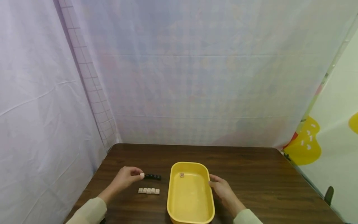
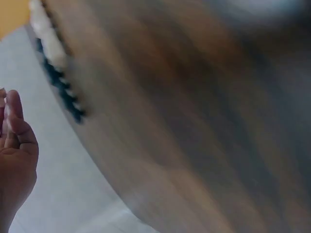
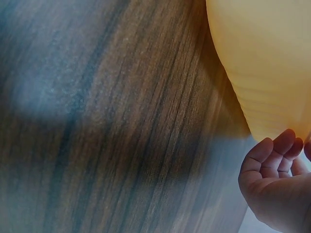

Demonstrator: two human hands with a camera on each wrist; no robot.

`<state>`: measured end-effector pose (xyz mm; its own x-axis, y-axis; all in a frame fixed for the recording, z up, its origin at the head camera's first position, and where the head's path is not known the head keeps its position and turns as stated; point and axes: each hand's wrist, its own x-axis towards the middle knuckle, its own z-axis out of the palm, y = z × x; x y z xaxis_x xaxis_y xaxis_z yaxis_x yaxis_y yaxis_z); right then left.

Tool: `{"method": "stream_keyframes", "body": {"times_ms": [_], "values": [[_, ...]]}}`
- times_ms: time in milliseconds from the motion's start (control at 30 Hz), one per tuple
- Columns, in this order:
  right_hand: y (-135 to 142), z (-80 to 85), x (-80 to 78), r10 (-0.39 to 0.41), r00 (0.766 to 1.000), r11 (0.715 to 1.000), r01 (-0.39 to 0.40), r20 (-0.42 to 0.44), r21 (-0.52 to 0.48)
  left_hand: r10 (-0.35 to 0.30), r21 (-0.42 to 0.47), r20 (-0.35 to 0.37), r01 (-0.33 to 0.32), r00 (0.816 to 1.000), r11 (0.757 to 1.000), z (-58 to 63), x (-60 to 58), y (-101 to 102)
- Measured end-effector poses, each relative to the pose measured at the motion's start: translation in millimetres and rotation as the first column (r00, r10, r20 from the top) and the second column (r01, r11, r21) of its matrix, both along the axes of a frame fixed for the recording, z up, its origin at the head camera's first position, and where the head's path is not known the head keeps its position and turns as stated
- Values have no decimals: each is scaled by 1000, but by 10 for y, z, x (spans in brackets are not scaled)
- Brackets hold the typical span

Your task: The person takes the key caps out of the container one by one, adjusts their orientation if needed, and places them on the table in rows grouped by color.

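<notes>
My left hand (image 1: 126,177) pinches a small white cube (image 1: 142,175) between thumb and fingertips, at the left end of a row of small black cubes (image 1: 153,176). Nearer me lies a row of several white cubes (image 1: 149,190) with faint marks on top. A yellow tub (image 1: 191,199) stands to the right of both rows; one marked cube (image 1: 181,175) lies inside near its far end. My right hand (image 1: 223,189) grips the tub's right side near the rim. In the right wrist view, the right hand's curled fingers (image 3: 283,148) meet the yellow wall.
The dark wood-grain table (image 1: 265,177) reaches back to a pale hanging cloth (image 1: 195,93). Another white curtain (image 1: 47,93) hangs at the left. On the right is a pale cloth with a yellow print (image 1: 303,146).
</notes>
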<state>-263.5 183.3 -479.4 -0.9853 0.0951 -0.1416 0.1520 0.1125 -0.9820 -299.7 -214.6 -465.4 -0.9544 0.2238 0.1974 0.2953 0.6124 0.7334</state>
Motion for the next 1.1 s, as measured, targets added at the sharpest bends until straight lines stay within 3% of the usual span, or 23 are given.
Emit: {"method": "stream_keyframes", "body": {"times_ms": [100,267,400,667,1100], "values": [[4,-4,-4,-5,1000,1000,5,5,-5,-39,-65,-22,37,999,997,-74,38,-179],[9,0,-5,-14,1000,1000,14,5,-2,-157,-125,-82,147,984,981,-182,67,-339],[1,6,-2,-13,1000,1000,13,1,-2,-214,-128,-37,208,976,970,-247,78,-354],[-10,-1,-6,-2,1000,1000,2,-10,25,-214,-132,-3,212,977,968,-313,88,-301],[-10,-11,3,9,1000,1000,-9,8,-17,-218,-137,7,217,976,966,-355,89,-275]]}}
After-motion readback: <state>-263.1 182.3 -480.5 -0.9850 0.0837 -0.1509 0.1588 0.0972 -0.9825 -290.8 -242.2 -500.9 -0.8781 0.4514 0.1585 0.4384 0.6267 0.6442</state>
